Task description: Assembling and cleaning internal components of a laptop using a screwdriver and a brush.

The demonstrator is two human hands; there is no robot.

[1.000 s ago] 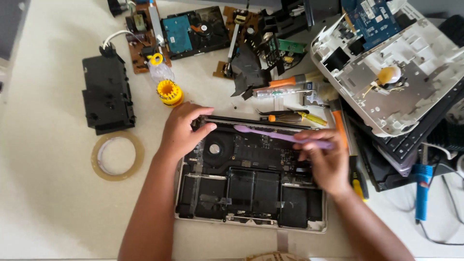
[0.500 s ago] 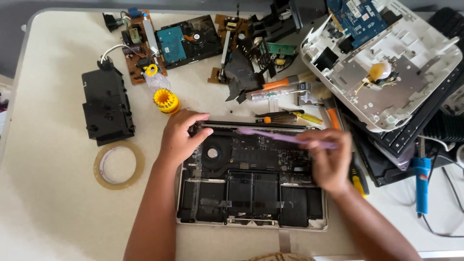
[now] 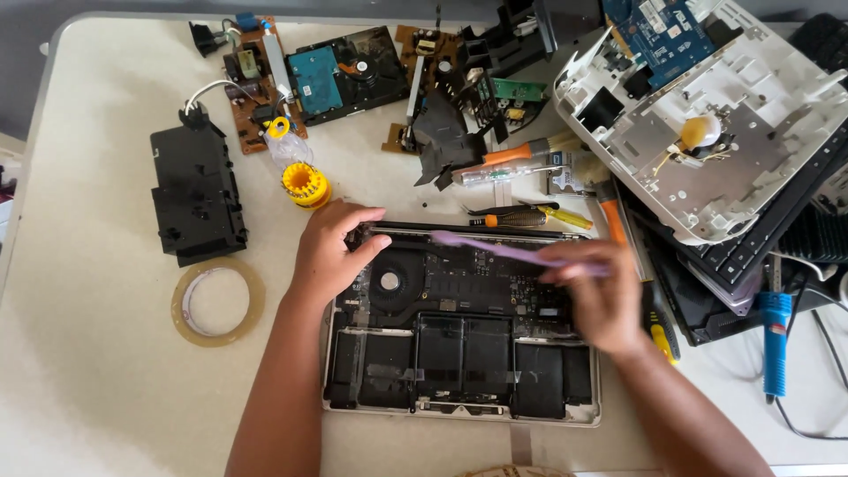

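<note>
Little has moved since the earlier frames: both hands stay on the opened laptop (image 3: 459, 327), which lies bottom-up on the bench (image 3: 97, 371) just in front of the person. Fingers of the right hand (image 3: 601, 296) are closed around a thin purple pry tool (image 3: 495, 249), its tip lying across the board near the hinge edge. Left hand (image 3: 329, 252) rests with fingers spread, pressing the laptop's upper left corner beside the fan (image 3: 389, 283). A tape roll (image 3: 216, 300) lies well to the left.
</note>
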